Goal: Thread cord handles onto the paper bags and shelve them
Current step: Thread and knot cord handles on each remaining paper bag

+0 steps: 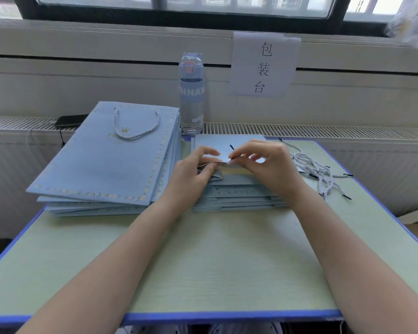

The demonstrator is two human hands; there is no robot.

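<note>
Two stacks: flat pale-blue paper bags (237,189) under the hands, and finished bags with a twisted white cord handle (101,150) to the left, both on the green counter (203,261).
Left hand (196,169): pinching the top bag's upper edge.
Right hand (263,162): fingertips pinched on a black-tipped cord end (231,147) at that edge.
Loose cords (319,172): piled on the counter, right of the bags.
Clear water bottle (191,92): upright behind the stacks.
</note>
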